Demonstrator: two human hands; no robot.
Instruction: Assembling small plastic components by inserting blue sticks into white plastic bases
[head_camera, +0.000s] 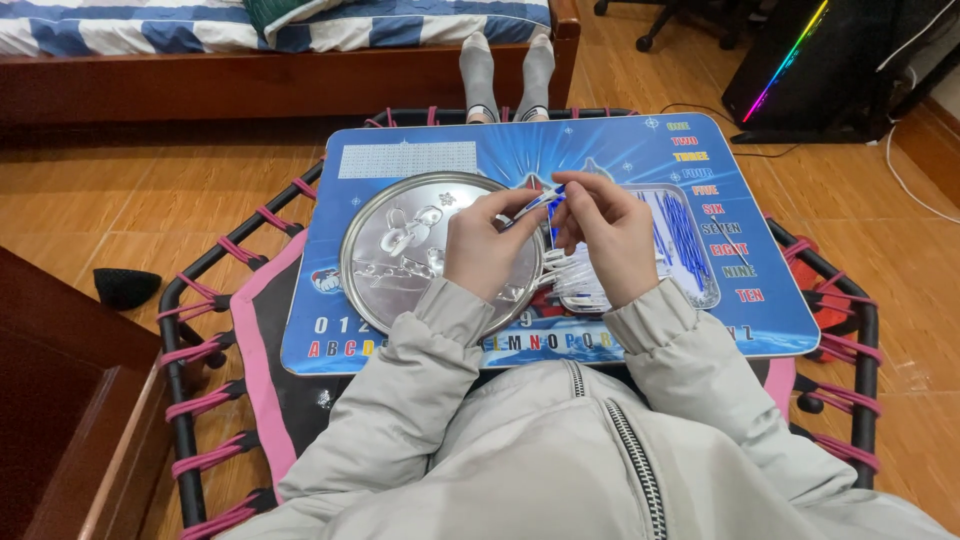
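Round embossed silver metal tray (400, 250) sits on left of blue printed lap desk (770, 300). Left hand (487, 248) & right hand (605, 240) meet over desk centre, both pinched on a thin blue-and-white plastic stick (541, 203). Clear tray of blue sticks (685, 240) lies right; pile of white sticks (572, 275) below the hands could prob scatter if a sleeve knocks it.

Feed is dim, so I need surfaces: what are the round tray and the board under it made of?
Round tray: likely thin metal, shiny silver with embossed figures and glare. Board: looks like glossy printed plastic or laminate, blue; can't tell which.
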